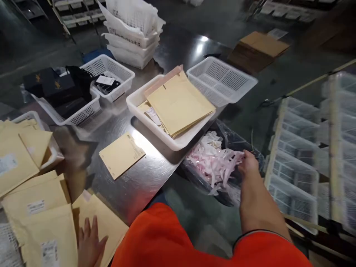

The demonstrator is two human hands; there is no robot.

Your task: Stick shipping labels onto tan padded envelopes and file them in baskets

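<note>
My left hand (90, 243) lies with its fingers spread on a yellow padded envelope (104, 222) at the lower left. Beside it are several more padded envelopes (50, 231) with white labels. Out to the right, my right hand (248, 163) reaches over a bin lined with a black bag (232, 135). Its fingers are closed on a pale pink plastic strip (235, 155) at the edge of the heap. Crumpled pink and white strips (210, 161) fill the bin. A single small yellow envelope (121, 155) rests on the metal table (150, 170).
A white basket (174, 144) of envelopes stands at the table edge, with another white basket (222, 79) behind. Dark boxes (52, 85) fill a basket at left. Stacked baskets (133, 37) rise at the back. A rack of clear bins (294, 163) stands right, a carton (258, 48) beyond.
</note>
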